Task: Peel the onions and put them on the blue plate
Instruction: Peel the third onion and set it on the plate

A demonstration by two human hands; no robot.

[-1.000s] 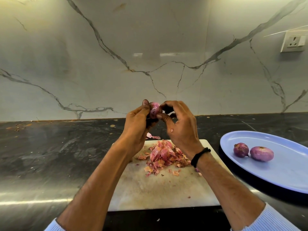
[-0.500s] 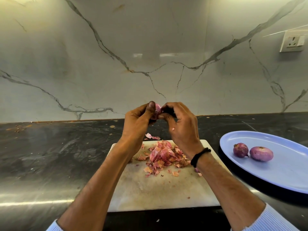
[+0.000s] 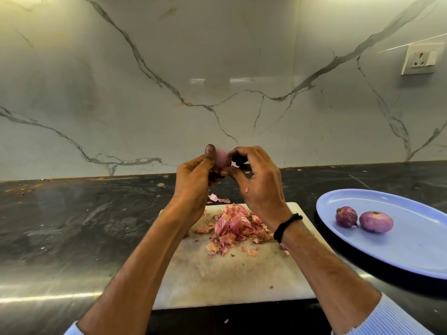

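A small purple onion is held up above the cutting board, between both hands. My left hand grips it from the left with the thumb raised beside it. My right hand pinches it from the right with curled fingers; most of the onion is hidden by them. A heap of pink onion skins lies on the white cutting board below. The blue plate sits to the right with two peeled onions, a darker one and a paler one.
The board and plate rest on a dark counter with scattered skin flakes. A marble backsplash rises behind, with a wall socket at the upper right. A few loose skin pieces lie behind the board.
Both hands stay raised around the onion and have shifted their fingers on it, turning it slightly. Plate and skin heap are unchanged.
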